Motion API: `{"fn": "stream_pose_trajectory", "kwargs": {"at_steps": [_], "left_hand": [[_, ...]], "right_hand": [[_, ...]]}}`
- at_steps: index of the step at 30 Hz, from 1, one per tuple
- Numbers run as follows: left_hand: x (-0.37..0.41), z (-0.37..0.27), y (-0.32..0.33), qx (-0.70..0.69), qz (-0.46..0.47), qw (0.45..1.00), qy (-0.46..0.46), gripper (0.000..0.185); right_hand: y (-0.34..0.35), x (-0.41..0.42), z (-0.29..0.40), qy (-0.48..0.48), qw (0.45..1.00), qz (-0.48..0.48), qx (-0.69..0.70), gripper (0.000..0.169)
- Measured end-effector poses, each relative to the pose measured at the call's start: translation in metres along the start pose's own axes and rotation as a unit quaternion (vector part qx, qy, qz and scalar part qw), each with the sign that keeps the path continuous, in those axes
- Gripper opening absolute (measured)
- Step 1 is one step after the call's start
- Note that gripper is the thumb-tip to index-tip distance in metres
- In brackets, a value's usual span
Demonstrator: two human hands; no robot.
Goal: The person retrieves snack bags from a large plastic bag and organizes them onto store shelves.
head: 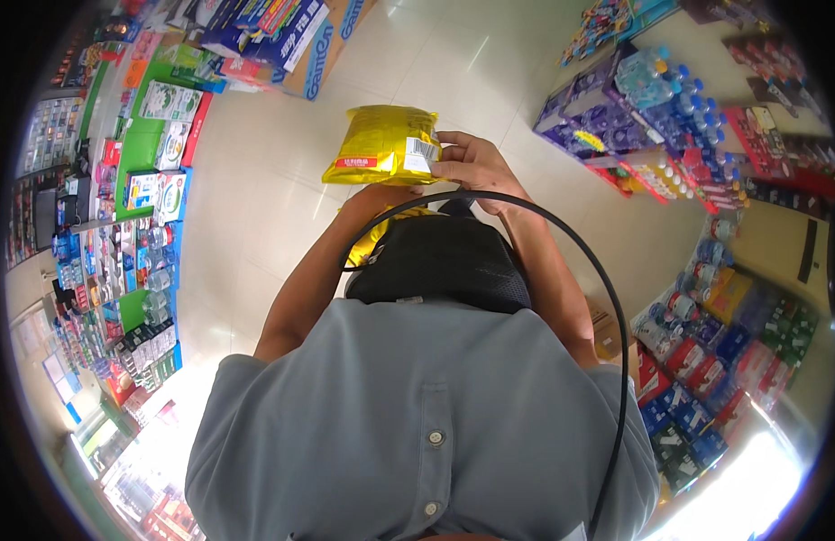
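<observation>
A shiny yellow foil snack bag is held out ahead of my body, its barcode panel facing up at the right end. My right hand pinches that end between thumb and fingers. Under the bag's near edge is my left hand, touching it from below, with most of its fingers hidden. A second yellow packet shows below the left hand, partly covered by a black mesh-sided bag at my chest. A black cable arcs over both forearms.
Stocked shop shelves curve along the left. Stacked cartons stand at the upper left. Purple boxes with bottled drinks rise at the upper right. More bottles and packs line the right. Pale tiled floor lies between.
</observation>
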State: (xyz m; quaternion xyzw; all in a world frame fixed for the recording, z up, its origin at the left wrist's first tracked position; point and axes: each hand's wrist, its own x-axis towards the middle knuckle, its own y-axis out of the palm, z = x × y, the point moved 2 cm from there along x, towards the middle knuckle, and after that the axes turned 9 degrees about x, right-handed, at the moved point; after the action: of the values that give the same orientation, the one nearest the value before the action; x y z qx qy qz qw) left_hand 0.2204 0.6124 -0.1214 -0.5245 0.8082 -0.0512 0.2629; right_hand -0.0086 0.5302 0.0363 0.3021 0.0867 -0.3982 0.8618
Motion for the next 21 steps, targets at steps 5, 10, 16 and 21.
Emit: {"fn": "stream_pose_trajectory", "kwargs": {"at_steps": [5,10,16,21], "left_hand": [[0.033,-0.087,-0.035,0.121,0.035,0.984,-0.124,0.038],[0.081,-0.122,-0.068,0.188,0.081,0.973,-0.106,0.041],[0.111,-0.163,-0.101,0.161,-0.055,0.983,-0.072,0.039],[0.194,-0.144,-0.144,0.173,0.064,0.977,-0.103,0.038]], "right_hand": [[-0.057,0.022,0.046,-0.111,0.991,-0.073,-0.016,0.069],[-0.096,0.047,0.087,-0.193,0.957,-0.171,-0.131,0.066],[-0.140,0.082,0.129,-0.206,0.934,-0.244,-0.161,0.064],[-0.165,0.128,0.161,-0.265,0.890,-0.286,-0.236,0.060]]}}
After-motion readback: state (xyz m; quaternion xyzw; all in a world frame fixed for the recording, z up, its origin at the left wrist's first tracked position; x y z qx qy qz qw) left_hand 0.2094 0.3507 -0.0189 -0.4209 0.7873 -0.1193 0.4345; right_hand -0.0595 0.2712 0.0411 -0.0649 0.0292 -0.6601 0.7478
